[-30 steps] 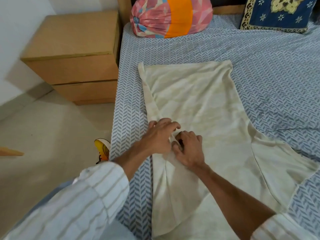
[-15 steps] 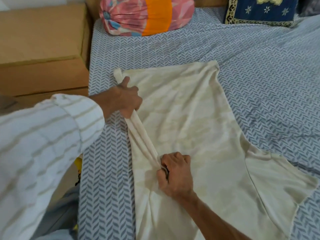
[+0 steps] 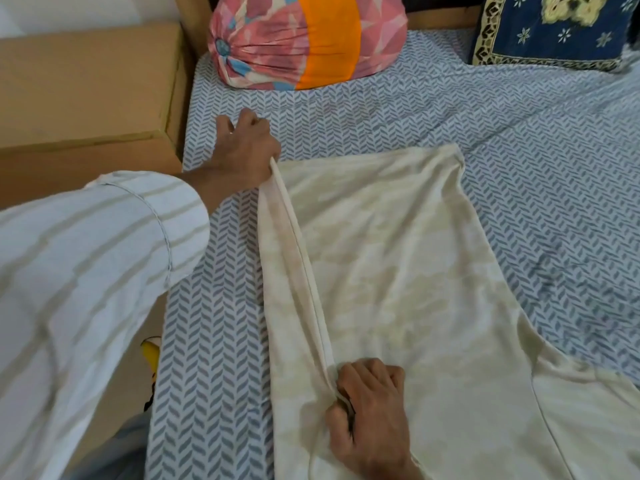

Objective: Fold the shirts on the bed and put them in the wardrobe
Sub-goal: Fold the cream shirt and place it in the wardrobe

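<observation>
I am pinching the cream shirt (image 3: 398,271), lying flat on the bed (image 3: 519,150), along its left edge, my left hand (image 3: 246,150) gripping the far corner and my right hand (image 3: 370,410) the near end.

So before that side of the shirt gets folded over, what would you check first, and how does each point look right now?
1. Left hand grips the far corner of the shirt: ok.
2. Right hand pinches the same edge nearer the body: ok.
3. The edge between the hands is pulled into a straight raised ridge: ok.
4. The rest of the shirt lies flat on the bed: mostly ok, faint creases.
5. The sleeve on the right is tucked in: not ok, it is spread out.
6. The pillow lies apart from the shirt: ok.
</observation>
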